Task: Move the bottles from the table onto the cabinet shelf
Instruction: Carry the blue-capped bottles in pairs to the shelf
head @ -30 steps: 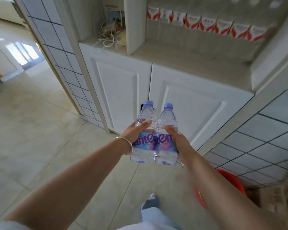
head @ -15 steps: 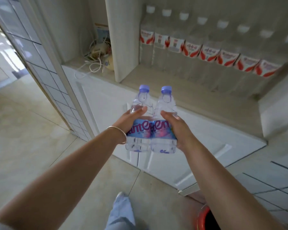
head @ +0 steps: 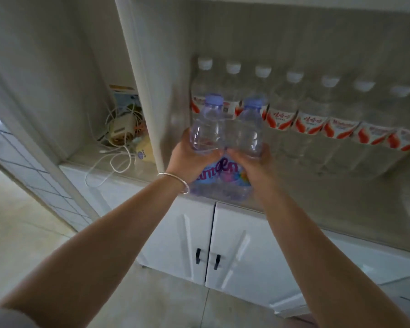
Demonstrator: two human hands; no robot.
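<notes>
I hold two clear water bottles with purple caps and blue-pink labels side by side. My left hand point(head: 189, 159) grips the left bottle point(head: 207, 129), and my right hand point(head: 249, 162) grips the right bottle point(head: 250, 131). Both bottles stand upright, their bases at the front edge of the cabinet shelf point(head: 329, 204), close to the white divider panel point(head: 147, 91). A row of several clear bottles with white caps and red-white labels point(head: 313, 124) stands at the back of the shelf, behind the two I hold.
Left of the divider, a compartment holds tangled white cables and a small device point(head: 122, 133). Below the shelf are two white cabinet doors with black handles point(head: 207, 258). A tiled wall edge point(head: 40, 185) stands at the left, with beige floor tiles beneath.
I have stepped closer and raised both bottles from below the shelf level up to the shelf's front edge. The view has tilted up toward the shelf.
</notes>
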